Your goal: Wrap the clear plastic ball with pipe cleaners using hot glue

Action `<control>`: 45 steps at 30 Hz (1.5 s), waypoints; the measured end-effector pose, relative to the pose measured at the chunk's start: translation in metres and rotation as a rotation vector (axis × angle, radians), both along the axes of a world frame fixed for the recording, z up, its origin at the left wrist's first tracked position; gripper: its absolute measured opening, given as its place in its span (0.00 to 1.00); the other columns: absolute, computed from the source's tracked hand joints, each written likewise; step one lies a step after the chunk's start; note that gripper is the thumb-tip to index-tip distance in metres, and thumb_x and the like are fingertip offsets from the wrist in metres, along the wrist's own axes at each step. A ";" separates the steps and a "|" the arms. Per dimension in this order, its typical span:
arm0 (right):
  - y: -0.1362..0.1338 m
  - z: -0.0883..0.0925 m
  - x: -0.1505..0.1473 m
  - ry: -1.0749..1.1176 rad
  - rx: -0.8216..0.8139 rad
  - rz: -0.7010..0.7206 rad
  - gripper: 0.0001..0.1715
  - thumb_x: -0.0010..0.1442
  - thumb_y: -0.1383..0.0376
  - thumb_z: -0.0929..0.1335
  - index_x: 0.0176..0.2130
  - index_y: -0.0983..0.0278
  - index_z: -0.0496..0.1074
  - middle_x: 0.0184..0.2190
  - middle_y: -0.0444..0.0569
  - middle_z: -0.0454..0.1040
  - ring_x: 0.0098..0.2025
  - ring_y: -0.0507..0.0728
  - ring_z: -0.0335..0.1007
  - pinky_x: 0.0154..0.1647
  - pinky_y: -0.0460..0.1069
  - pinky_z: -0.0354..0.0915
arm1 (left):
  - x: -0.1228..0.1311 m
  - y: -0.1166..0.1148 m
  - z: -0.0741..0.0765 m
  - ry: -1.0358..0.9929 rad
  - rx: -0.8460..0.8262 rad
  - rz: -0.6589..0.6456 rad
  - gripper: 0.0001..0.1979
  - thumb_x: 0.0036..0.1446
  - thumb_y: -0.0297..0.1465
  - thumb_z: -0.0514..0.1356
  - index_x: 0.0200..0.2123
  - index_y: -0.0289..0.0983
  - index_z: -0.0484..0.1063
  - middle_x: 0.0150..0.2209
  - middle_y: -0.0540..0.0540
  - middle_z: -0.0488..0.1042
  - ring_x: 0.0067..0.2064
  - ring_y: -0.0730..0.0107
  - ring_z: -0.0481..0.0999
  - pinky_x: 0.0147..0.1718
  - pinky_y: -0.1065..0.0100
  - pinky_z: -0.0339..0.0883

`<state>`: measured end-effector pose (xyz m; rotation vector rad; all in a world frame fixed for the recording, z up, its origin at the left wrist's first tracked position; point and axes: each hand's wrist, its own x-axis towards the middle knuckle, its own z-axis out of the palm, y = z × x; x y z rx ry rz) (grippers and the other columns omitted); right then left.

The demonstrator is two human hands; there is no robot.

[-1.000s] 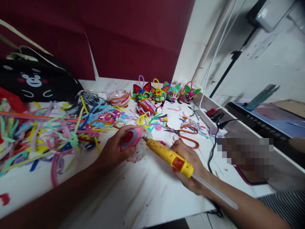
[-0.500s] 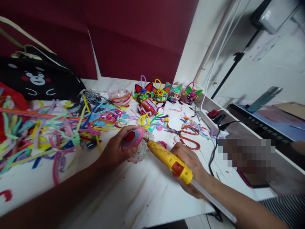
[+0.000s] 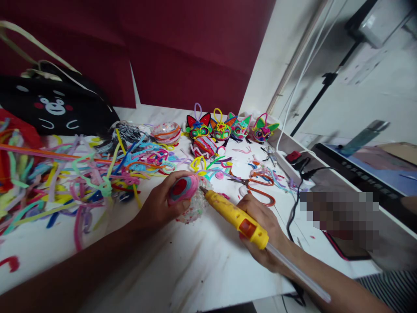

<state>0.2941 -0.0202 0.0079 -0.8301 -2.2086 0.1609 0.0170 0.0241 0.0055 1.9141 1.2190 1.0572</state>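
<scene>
My left hand (image 3: 163,200) is closed around a clear plastic ball (image 3: 192,211) partly covered with coiled pipe cleaner (image 3: 189,187) in pink, blue and red. In my right hand (image 3: 265,226) is a yellow hot glue gun (image 3: 233,215), gripped from its far side, with a long clear glue stick (image 3: 298,271) sticking out of its back. The gun's metal tip (image 3: 203,190) points at the ball, right beside the coiled part. Whether tip and ball touch, I cannot tell. Orange-handled scissors (image 3: 260,187) lie open just beyond my right hand.
Loose coloured pipe cleaners (image 3: 81,182) pile up on the left, before a black bag (image 3: 55,108). Several cat-faced ornaments (image 3: 221,128) stand at the back, near striped wrapped balls (image 3: 203,148). A black cable (image 3: 295,208) runs down the right side, beside a phone (image 3: 350,248).
The view has shifted slightly, so most things appear a little further right. Both hands keep their grip, and the glue gun tip stays close to the ball.
</scene>
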 end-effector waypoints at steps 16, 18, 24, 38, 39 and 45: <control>-0.004 -0.006 -0.002 0.078 -0.078 0.062 0.03 0.68 0.63 0.61 0.41 0.59 0.61 0.31 0.46 0.66 0.30 0.56 0.64 0.27 0.52 0.61 | 0.002 -0.001 0.001 -0.026 -0.023 -0.009 0.27 0.54 0.41 0.63 0.56 0.41 0.69 0.54 0.44 0.78 0.53 0.53 0.78 0.51 0.63 0.73; -0.004 -0.002 0.000 0.062 -0.097 0.045 0.02 0.67 0.64 0.61 0.41 0.59 0.61 0.32 0.46 0.67 0.30 0.55 0.65 0.27 0.51 0.62 | 0.001 -0.001 0.000 -0.039 -0.019 -0.013 0.27 0.54 0.41 0.63 0.57 0.41 0.69 0.55 0.44 0.77 0.54 0.52 0.77 0.53 0.61 0.73; -0.005 0.004 0.001 0.045 -0.153 0.028 0.01 0.66 0.64 0.62 0.41 0.59 0.61 0.32 0.46 0.67 0.29 0.55 0.67 0.27 0.51 0.63 | -0.001 0.000 -0.001 0.011 -0.024 -0.027 0.28 0.54 0.42 0.62 0.58 0.40 0.69 0.55 0.44 0.78 0.53 0.52 0.77 0.51 0.61 0.73; -0.006 0.004 0.000 0.033 -0.153 0.050 0.02 0.67 0.63 0.61 0.40 0.59 0.61 0.31 0.45 0.66 0.28 0.55 0.65 0.26 0.50 0.61 | -0.001 0.002 -0.002 -0.029 0.017 -0.046 0.27 0.54 0.40 0.64 0.57 0.40 0.70 0.54 0.44 0.78 0.52 0.54 0.79 0.49 0.63 0.74; -0.005 0.004 0.001 0.038 -0.154 0.032 0.01 0.67 0.64 0.61 0.40 0.59 0.61 0.32 0.45 0.66 0.29 0.55 0.65 0.26 0.50 0.62 | -0.001 0.002 -0.003 -0.034 0.022 -0.048 0.27 0.55 0.40 0.64 0.57 0.40 0.70 0.54 0.44 0.78 0.52 0.54 0.79 0.50 0.63 0.74; -0.005 0.004 0.002 0.046 -0.169 0.044 0.01 0.66 0.64 0.62 0.40 0.59 0.61 0.32 0.45 0.66 0.29 0.55 0.65 0.27 0.50 0.62 | -0.002 0.000 -0.003 -0.019 0.013 -0.042 0.27 0.54 0.39 0.64 0.57 0.41 0.70 0.54 0.45 0.78 0.52 0.54 0.78 0.50 0.63 0.74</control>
